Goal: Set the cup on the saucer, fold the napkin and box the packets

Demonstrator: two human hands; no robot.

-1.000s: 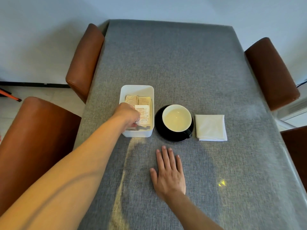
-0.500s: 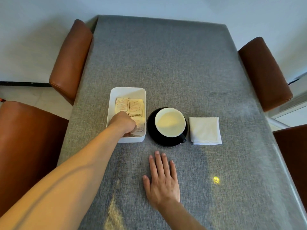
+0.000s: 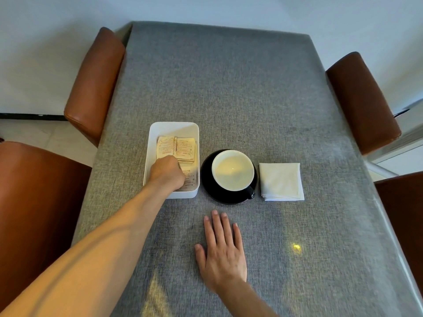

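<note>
A white box (image 3: 174, 125) stands left of centre on the grey table and holds several beige packets (image 3: 183, 148). My left hand (image 3: 167, 175) is inside the box's near half, curled into a fist on the packets, with its fingertips hidden underneath. A black cup (image 3: 232, 171) with a cream inside sits upright on a black saucer (image 3: 207, 181), right beside the box. To the right of the saucer lies a white napkin (image 3: 281, 180), folded into a square. My right hand (image 3: 223, 252) rests flat on the cloth in front of the saucer, holding nothing.
The grey table (image 3: 229, 88) stretches away from me. Brown leather chairs flank it: one at far left (image 3: 93, 81), one at near left (image 3: 34, 202), one at far right (image 3: 359, 99), one at near right (image 3: 402, 213).
My left hand has sunk a little deeper into the box and now covers the near packets. The right hand stays flat. The camera has shifted slightly.
</note>
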